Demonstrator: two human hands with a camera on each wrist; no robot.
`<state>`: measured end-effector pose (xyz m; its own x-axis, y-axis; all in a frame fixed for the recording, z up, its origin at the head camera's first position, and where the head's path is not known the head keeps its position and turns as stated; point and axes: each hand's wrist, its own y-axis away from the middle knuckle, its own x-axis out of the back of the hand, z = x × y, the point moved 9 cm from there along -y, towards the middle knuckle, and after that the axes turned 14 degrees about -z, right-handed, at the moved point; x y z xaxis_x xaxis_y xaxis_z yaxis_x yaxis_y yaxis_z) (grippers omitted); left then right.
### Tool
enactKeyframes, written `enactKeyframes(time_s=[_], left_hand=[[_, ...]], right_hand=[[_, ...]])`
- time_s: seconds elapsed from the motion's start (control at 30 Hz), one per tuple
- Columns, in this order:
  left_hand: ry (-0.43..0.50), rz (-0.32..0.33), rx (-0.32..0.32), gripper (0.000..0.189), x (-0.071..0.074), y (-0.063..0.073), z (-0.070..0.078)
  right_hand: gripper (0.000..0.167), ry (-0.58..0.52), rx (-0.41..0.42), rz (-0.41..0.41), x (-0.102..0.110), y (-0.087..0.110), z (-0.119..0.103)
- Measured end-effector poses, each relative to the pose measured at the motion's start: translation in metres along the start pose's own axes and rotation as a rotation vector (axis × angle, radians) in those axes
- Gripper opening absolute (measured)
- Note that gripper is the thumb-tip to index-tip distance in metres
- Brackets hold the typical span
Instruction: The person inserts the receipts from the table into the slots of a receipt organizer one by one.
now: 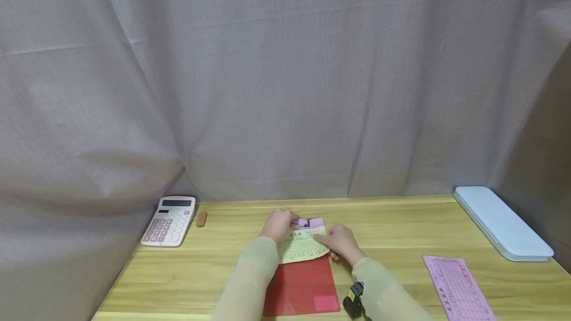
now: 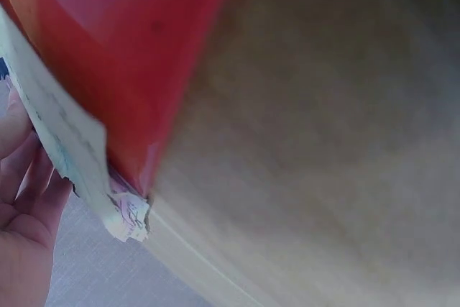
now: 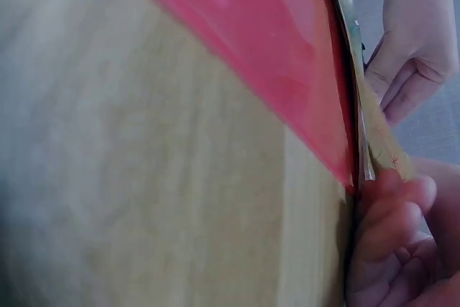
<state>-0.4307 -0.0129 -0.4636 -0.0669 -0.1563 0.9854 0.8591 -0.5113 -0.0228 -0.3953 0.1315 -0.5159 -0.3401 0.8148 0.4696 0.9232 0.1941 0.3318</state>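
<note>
A red plastic folder [image 1: 300,286] lies on the table in front of the person. Over its far part is a pale yellow printed form [image 1: 302,247] with a ragged, curling near edge. The top of a pink printed slip [image 1: 315,222] shows beyond it. My left hand [image 1: 279,225] pinches the papers at their far left; in the left wrist view its fingers [image 2: 44,188] are behind the sheet. My right hand [image 1: 341,242] grips the right edge, thumb on top. In the right wrist view its fingertips [image 3: 392,213] meet the papers beside the folder's corner.
A calculator [image 1: 170,222] and a small orange-brown block [image 1: 202,219] sit at the back left. Another pink printed slip [image 1: 459,286] lies at the right front. A pale blue case [image 1: 501,222] stands at the far right. Grey curtain [image 1: 285,88] hangs behind the table.
</note>
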Motion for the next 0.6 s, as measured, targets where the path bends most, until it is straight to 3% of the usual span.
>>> enactKeyframes(time_s=[0.17,0.37,0.6], left_hand=[[0.003,-0.004,0.009,0.016,-0.0016,-0.0010,-0.0010],[-0.018,-0.013,0.012,0.010,-0.0010,-0.0015,-0.0003],[-0.091,-0.035,-0.002,0.003,-0.0022,-0.0028,0.0045]], right_hand=[[0.041,-0.031,-0.034,0.004,-0.0009,0.0026,-0.0002],[0.039,-0.006,-0.001,0.040,-0.0005,0.0060,-0.0054],[0.039,0.014,-0.004,0.040,-0.0022,0.0044,-0.0057]])
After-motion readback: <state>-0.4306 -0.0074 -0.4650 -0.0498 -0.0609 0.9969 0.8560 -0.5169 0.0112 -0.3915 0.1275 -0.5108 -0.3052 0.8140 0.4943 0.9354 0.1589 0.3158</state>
